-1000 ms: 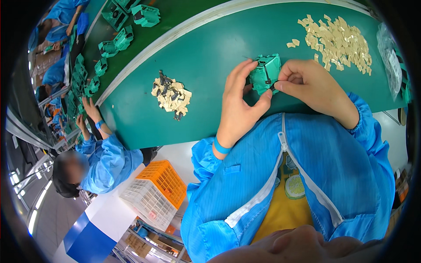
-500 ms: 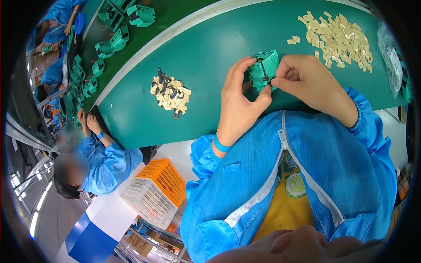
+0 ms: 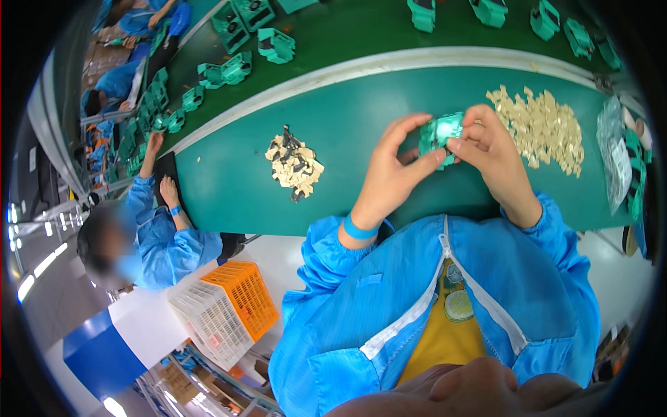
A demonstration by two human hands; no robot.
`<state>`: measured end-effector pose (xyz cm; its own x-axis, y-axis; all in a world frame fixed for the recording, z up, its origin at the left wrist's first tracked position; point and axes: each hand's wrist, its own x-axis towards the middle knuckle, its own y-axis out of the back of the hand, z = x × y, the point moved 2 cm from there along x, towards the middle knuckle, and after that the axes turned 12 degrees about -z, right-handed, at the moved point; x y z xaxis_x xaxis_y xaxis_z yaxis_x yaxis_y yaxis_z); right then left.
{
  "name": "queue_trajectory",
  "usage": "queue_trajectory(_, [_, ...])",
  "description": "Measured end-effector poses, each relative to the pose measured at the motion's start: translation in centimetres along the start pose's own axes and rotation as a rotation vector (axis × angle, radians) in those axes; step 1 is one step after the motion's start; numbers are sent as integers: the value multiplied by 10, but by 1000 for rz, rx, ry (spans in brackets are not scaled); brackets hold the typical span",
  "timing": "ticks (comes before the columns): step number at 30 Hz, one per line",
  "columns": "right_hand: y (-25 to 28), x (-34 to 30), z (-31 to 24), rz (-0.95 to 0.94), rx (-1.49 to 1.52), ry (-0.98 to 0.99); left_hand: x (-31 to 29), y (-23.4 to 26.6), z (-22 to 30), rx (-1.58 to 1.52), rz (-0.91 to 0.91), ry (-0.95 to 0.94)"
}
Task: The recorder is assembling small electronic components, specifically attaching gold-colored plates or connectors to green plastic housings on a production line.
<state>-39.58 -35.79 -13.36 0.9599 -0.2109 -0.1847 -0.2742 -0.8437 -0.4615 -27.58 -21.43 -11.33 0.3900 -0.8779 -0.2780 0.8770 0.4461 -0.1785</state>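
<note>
A small green plastic housing (image 3: 432, 136) is held up over the green worktable (image 3: 375, 104), bright glare on its upper face. My left hand (image 3: 390, 170) grips it from the left, thumb at the near side and fingers behind. Along the right side, my right hand (image 3: 495, 149) pinches it with thumb and curled fingers; whether a small part sits under those fingertips is hidden. Left of my hands lies a mixed pile of cream pieces and black parts (image 3: 293, 165). To their right spreads a larger heap of small cream pieces (image 3: 545, 132).
Beyond the table's pale rim (image 3: 389, 64), a dark green belt (image 3: 361, 35) carries several green housings (image 3: 276, 45). A transparent bag (image 3: 615, 160) lies at the right end. At left, a co-worker's blue sleeve (image 3: 177, 247) reaches in; orange (image 3: 246, 295) and white crates (image 3: 208, 316) stand below.
The view has tilted up, bringing more of the belt and its housings into sight. The housing has turned in my hands, and my right fingers now sit higher along its side.
</note>
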Motion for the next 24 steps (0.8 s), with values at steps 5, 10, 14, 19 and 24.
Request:
queue_trajectory(5, [2,3,-7,176,48,206,78,35,41,516,342,-327])
queue_trajectory(10, [13,1,8,17,-63,105,152,91,48,1165,912,-628])
queue_trajectory(14, [22,0,19,-6,-74,44,180,115,-4,1394,720,-556])
queue_trajectory(19, [24,-3,21,-52,-80,-37,145,65,9,1390,784,-518])
queue_trajectory(24, [21,4,20,-26,-173,-31,24,36,18,1023,465,-461])
